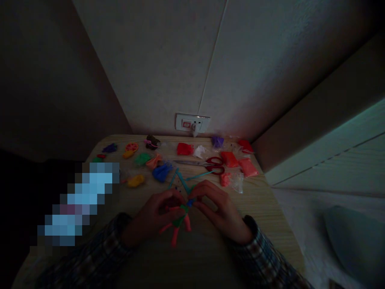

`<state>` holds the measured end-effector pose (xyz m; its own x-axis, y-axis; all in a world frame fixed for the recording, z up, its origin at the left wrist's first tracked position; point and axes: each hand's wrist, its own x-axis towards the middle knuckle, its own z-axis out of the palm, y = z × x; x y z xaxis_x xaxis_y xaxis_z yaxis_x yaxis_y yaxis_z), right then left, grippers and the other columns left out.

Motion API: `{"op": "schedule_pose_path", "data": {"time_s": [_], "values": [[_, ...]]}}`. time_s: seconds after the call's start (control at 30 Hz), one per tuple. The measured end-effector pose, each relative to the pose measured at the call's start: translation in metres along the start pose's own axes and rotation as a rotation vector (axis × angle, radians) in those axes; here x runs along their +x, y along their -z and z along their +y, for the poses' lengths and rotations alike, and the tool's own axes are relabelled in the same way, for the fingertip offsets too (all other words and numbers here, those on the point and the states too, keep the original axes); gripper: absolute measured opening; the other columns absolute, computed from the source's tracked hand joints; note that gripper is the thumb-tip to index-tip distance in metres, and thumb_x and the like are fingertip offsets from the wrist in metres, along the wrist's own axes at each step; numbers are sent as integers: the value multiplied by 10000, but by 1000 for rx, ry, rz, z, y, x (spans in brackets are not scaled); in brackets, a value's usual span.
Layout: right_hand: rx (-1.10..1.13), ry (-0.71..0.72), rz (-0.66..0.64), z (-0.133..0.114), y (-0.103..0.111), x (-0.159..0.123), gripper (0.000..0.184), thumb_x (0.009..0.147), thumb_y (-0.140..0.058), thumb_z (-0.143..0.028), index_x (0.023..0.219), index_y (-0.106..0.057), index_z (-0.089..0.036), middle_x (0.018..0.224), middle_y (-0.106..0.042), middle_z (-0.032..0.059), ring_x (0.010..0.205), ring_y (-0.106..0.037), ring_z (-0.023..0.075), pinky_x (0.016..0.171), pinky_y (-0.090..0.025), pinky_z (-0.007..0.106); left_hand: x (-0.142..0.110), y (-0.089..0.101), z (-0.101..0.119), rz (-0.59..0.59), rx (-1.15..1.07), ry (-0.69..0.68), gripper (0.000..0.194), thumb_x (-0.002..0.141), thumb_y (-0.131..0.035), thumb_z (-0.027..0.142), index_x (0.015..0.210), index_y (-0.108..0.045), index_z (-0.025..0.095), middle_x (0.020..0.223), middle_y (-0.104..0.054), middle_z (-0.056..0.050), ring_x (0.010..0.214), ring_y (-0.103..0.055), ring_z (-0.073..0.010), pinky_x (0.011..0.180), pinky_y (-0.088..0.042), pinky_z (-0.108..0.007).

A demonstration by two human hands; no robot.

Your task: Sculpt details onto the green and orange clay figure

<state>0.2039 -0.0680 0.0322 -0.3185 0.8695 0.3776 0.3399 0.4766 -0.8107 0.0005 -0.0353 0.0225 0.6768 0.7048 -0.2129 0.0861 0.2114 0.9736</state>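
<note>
So, nearest first: I've got a green-and-pink figure (179, 221) between both hands, over the near half of the table (257, 237), about midway between its side edges. My left hand (159, 209) has thumb and fingers closed on the figure's green body; my right hand (219, 205) is pinched nearly shut on a small blue bit (190, 203) at the upper end. Done so far, by my read: green body, pink limbs that look joined on. Can't tell if the blue bit is attached or just held there, so I'd call it partway. Just past the fingers lie teal strips (182, 179), one running right up to my right fingers. Farther out are the red-handled scissors (192, 163). Plenty of material's left: blue bag (161, 172) mid-table, orange packet (230, 159) toward the right edge, red packet (185, 149) by the far edge.
</note>
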Motion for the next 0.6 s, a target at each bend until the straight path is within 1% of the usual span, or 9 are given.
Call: {"op": "schedule_pose_path", "data": {"time_s": [0.07, 0.2, 0.3, 0.37, 0.43, 0.6], "values": [[-4, 9, -4, 0, 0, 0, 106, 947, -548, -215, 992, -644, -213, 892, -634, 42, 798, -588, 165, 712, -512, 282, 0, -1, 0, -14, -76, 22, 312, 805, -680, 445, 870, -543, 172, 703, -713, -31, 623, -651, -162, 561, -429, -240], [-28, 27, -19, 0, 0, 0, 110, 957, -534, -232, 992, -635, -207, 894, -637, 49, 807, -594, 172, 718, -512, 296, 2, 0, 2, -41, -122, 60, 395, 770, -698, 524, 851, -544, 169, 679, -710, -31, 613, -638, -157, 543, -414, -232], [-53, 31, -31, 1, 0, 0, 111, 963, -523, -235, 987, -626, -203, 896, -632, 52, 802, -593, 171, 717, -509, 299, 3, 2, 3, -66, -118, 105, 443, 754, -691, 570, 851, -544, 163, 693, -720, -38, 527, -552, -109, 494, -369, -212], [-72, 31, -44, 1, 1, 1, 112, 967, -514, -234, 980, -620, -202, 900, -632, 54, 821, -599, 174, 724, -507, 301, 4, 5, 2, -66, -89, 139, 449, 753, -689, 572, 857, -551, 158, 720, -723, -36, 461, -462, -71, 451, -317, -203], [-88, 36, -50, 1, 1, 1, 110, 969, -510, -235, 978, -615, -203, 905, -635, 56, 843, -607, 180, 736, -506, 305, 4, 6, 0, -76, -67, 168, 449, 745, -697, 567, 861, -563, 154, 730, -713, -27, 436, -410, -54, 425, -280, -201], [-89, 43, -60, 1, 3, 1, 117, 971, -506, -254, 989, -610, -205, 906, -635, 56, 851, -609, 185, 741, -505, 309, 4, 9, -5, -92, -58, 202, 400, 695, -766, 488, 856, -603, 160, 706, -651, 7, 535, -463, -80, 478, -338, -209]]}}
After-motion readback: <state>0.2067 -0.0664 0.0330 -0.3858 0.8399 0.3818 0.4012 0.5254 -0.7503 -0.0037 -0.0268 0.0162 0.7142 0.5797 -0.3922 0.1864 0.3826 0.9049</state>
